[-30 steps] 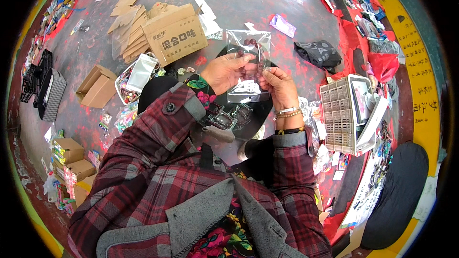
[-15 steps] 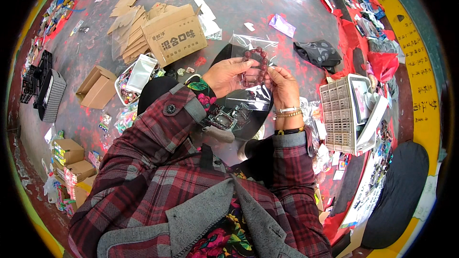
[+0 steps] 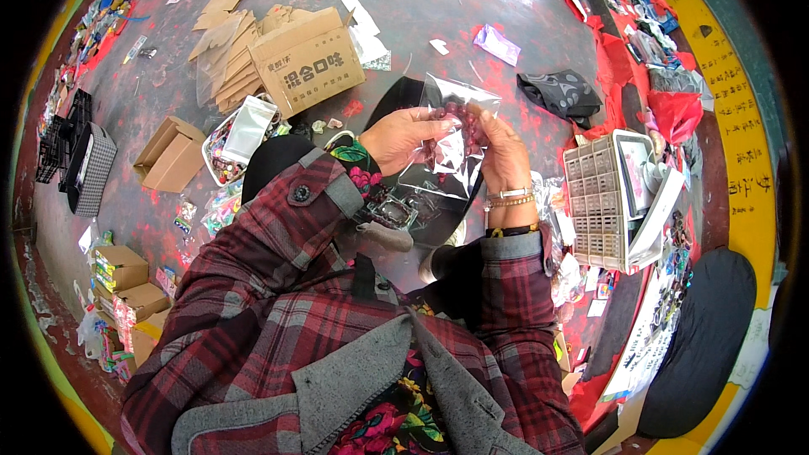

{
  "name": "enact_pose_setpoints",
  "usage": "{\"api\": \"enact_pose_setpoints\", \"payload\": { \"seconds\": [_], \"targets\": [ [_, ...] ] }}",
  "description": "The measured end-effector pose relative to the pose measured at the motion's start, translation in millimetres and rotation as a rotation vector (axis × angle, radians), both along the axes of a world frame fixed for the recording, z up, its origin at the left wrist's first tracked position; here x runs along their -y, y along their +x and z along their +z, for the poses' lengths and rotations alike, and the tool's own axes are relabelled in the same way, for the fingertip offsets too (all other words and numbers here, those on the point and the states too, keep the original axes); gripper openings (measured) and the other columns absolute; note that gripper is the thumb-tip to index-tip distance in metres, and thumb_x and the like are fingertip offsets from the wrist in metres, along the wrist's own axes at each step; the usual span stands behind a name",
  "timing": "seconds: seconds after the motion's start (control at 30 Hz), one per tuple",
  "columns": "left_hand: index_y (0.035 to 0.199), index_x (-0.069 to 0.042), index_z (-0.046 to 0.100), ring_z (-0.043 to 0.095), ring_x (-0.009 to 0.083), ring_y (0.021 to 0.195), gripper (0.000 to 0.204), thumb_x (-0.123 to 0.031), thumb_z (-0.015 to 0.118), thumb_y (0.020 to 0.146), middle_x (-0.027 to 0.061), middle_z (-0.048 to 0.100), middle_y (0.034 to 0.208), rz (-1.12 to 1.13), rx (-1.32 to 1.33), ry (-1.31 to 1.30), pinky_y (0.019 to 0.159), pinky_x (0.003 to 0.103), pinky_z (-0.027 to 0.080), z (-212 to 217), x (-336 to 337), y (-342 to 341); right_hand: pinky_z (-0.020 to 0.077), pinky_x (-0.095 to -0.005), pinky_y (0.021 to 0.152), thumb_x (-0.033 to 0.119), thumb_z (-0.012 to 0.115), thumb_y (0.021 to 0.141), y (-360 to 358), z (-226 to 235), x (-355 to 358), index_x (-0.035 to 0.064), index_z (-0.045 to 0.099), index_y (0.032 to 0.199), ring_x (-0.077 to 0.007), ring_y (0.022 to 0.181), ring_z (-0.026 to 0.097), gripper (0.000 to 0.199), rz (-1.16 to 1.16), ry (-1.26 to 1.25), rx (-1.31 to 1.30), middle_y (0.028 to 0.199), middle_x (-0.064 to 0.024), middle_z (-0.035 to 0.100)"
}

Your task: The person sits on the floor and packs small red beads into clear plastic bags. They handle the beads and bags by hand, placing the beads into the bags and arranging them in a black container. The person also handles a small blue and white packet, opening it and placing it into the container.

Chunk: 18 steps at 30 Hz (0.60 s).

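A dark red bead bracelet [image 3: 470, 120] shows through a clear plastic bag [image 3: 448, 91] held up in front of me, glare hiding part of it. My left hand [image 3: 403, 140] pinches the bag's left side, thumb lying across the front. On the other side, my right hand [image 3: 504, 157] grips the right edge with bent fingers. Below the hands, more clear packets [image 3: 396, 211] with dark contents lie on a black surface [image 3: 431, 230].
An upright cardboard box [image 3: 308, 63] stands ahead beside flattened cardboard [image 3: 238, 59]. At left are a filled white basket [image 3: 209, 152] and an open carton [image 3: 171, 152]. To the right sit a pale plastic crate [image 3: 592, 206] and a black patterned bag [image 3: 559, 97].
The bracelet, previously a clear loop between both hands, now sits bunched behind shiny plastic. The bag has tilted and shifted slightly right. My right hand has closed higher on its edge.
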<state>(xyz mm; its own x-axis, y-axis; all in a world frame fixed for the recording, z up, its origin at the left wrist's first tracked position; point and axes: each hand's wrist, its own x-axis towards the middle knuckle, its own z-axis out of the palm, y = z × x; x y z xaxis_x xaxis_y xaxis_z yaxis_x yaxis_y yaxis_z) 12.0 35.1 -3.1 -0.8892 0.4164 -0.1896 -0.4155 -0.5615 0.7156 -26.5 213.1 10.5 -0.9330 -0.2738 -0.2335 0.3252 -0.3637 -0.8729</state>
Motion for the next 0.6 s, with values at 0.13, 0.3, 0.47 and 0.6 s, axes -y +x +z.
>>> {"api": "enact_pose_setpoints", "payload": {
  "seconds": [0.13, 0.3, 0.47, 0.6],
  "targets": [
    [0.107, -0.001, 0.053, 0.058, 0.0117, 0.08, 0.024, -0.015, 0.055, 0.087, 0.0039, 0.059, 0.092, -0.081, -0.019, 0.023, 0.071, 0.03, 0.05, 3.7, -1.1, 2.0, 0.0429, -0.0234, 0.056, 0.02, 0.067, 0.079, -4.8, -1.6, -9.7, 0.0031, 0.062, 0.096, -0.0086, 0.067, 0.054, 0.024, 0.073, -0.075, 0.017, 0.082, -0.0015, 0.062],
    [0.103, 0.0, 0.054, 0.056, 0.01, 0.075, 0.022, -0.015, 0.056, 0.087, 0.0034, 0.058, 0.089, -0.132, -0.033, -0.06, 0.068, 0.026, 0.047, 0.0, -3.8, 3.1, 0.0451, -0.0249, 0.055, 0.017, 0.068, 0.077, -7.1, -6.8, -11.9, 0.0024, 0.063, 0.085, -0.0107, 0.064, 0.057, 0.017, 0.038, -0.048, 0.026, 0.074, -0.0044, 0.064],
    [0.106, 0.0, 0.053, 0.056, 0.0119, 0.076, 0.023, -0.014, 0.053, 0.088, 0.0053, 0.058, 0.09, -0.139, -0.098, -0.086, 0.069, 0.028, 0.049, -15.3, 0.3, -2.5, 0.0443, -0.0233, 0.054, 0.017, 0.067, 0.078, -5.5, -0.9, -10.3, 0.0013, 0.064, 0.086, -0.011, 0.065, 0.057, 0.018, -0.035, 0.017, -0.038, 0.076, -0.0049, 0.064],
    [0.109, 0.001, 0.052, 0.06, 0.0164, 0.084, 0.026, -0.015, 0.053, 0.088, 0.0084, 0.059, 0.094, -0.175, -0.07, -0.136, 0.073, 0.029, 0.049, -3.7, 0.4, -0.1, 0.0432, -0.0222, 0.056, 0.018, 0.067, 0.078, -5.6, 12.0, -15.3, 0.0001, 0.065, 0.09, -0.0096, 0.065, 0.056, 0.022, 0.022, 0.04, -0.06, 0.077, -0.0048, 0.065]
  ]
}}
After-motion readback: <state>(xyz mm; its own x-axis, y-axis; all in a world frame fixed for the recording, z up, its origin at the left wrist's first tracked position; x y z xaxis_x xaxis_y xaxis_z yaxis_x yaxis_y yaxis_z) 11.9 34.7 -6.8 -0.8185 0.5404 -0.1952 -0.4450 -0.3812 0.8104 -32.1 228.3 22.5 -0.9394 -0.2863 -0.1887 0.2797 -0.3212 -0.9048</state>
